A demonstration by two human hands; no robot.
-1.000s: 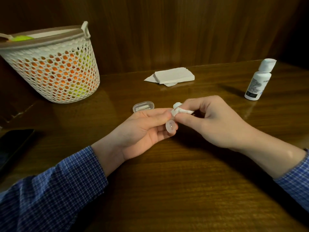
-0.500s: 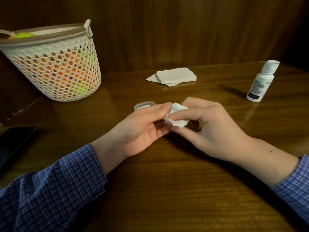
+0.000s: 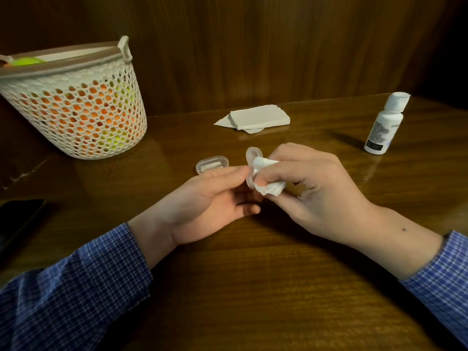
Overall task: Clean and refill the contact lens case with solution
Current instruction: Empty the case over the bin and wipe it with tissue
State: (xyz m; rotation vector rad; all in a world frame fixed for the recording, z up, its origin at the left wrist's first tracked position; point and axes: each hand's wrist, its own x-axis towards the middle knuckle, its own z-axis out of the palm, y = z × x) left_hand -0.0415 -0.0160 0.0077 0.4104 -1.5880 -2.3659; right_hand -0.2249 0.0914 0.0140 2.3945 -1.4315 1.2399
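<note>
Mid-frame, just above the counter (image 3: 253, 287), the left hand (image 3: 210, 201) pinches the clear lens case (image 3: 251, 158) by its edge, thumb and fingertips curled on it, holding it up on end. The right hand (image 3: 311, 191) has its fingers curled around a crumpled tissue (image 3: 266, 178) and presses it into the case, so this looks like the wipe-out step, refill not started yet.

The case looks like thin, light, stiff plastic, probably slick once wet, so gripping the rim or the bridge between the cups seems safer than the smooth cup walls. Squeeze too hard and it could pop out of the fingers. The tissue is soft and will likely shred if it gets soaked.

A second clear piece, maybe a lid (image 3: 212, 165), lies on the counter just left of the hands. The bottle (image 3: 385, 125) stands at the right, well apart, cap apparently on. Spare tissues (image 3: 258, 117) sit upper middle, a basket (image 3: 76, 102) upper left.
</note>
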